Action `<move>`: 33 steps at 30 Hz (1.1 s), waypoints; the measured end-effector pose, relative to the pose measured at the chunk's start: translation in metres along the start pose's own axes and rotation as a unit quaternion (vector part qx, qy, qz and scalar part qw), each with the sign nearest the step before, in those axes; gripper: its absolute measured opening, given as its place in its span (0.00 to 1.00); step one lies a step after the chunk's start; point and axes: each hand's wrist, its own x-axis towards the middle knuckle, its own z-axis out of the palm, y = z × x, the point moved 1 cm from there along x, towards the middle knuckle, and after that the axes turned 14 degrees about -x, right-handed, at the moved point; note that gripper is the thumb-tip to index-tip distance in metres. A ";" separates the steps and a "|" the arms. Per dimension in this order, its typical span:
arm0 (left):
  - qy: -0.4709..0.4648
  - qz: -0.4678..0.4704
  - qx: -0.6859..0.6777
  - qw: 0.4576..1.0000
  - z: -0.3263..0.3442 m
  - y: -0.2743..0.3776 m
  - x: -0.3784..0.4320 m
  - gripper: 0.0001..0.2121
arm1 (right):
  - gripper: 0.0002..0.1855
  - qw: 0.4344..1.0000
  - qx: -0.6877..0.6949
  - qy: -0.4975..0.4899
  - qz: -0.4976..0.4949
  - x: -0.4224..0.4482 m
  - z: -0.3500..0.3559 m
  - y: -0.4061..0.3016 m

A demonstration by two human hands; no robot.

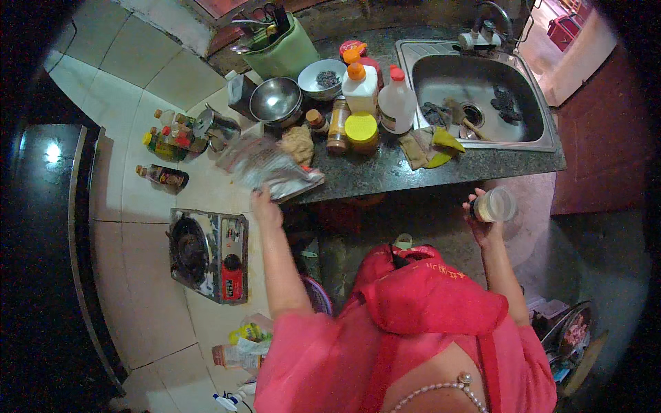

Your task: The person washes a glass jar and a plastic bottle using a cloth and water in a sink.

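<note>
My left hand [267, 205] grips the near edge of a silvery, partly clear plastic bag [258, 164] at the counter's left end. Motion blurs the bag, so its contents cannot be made out. In my right hand [485, 229], held out in front of the sink cabinet side, is a small clear jar [498, 204] with pale contents and a dark end towards my fingers. A tan lumpy bundle [297, 146] lies just behind the bag. Close by stand a jar with a yellow lid [361, 131] and a spice bottle [338, 125].
A stainless sink [477, 93] with dark rags and a brush is at the back right. Cloths [431, 147] lie by its rim. Bottles [396, 100], steel bowls [276, 100] and a white bowl [323, 78] crowd the counter. A gas stove [209, 256] sits on the left.
</note>
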 end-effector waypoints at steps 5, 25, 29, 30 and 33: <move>-0.147 0.006 -0.170 0.974 -0.051 0.058 0.015 0.16 | 0.23 0.999 0.015 -0.034 0.012 0.014 0.015 0.002; -0.332 -0.252 0.017 0.909 0.019 0.001 0.001 0.09 | 0.27 0.943 -0.263 -0.202 -0.003 0.042 0.125 0.019; -0.363 -0.338 -0.095 0.863 0.064 0.005 -0.062 0.14 | 0.27 0.912 -0.129 -0.373 0.115 0.025 0.174 0.019; -0.402 -0.335 -0.107 0.845 0.069 -0.002 -0.070 0.15 | 0.26 0.899 -0.107 -0.398 0.151 0.022 0.178 0.020; -0.436 -0.377 -0.098 0.811 0.094 -0.018 -0.091 0.14 | 0.22 0.883 -0.104 -0.425 0.169 0.015 0.176 0.028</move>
